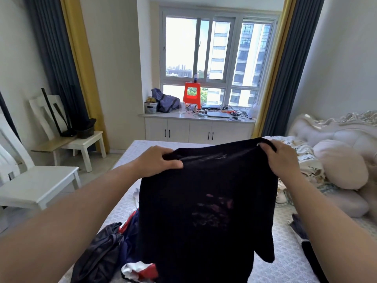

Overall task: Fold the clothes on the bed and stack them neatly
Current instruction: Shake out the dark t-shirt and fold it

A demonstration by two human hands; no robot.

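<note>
daylight from the window fills a bedroom; below it the bed (126, 203) carries a loose heap of clothes (114, 250). over the bed hangs a black shirt (204, 211), held up at its top edge. left hand (161, 161) and right hand (280, 158) each pinch a shoulder, fingers curled round the cloth. it looks light, limp and thin, so it will sag and fold anywhere unsupported. shoulder seams seem the best hold; laying it flat should keep the folds square.
</note>
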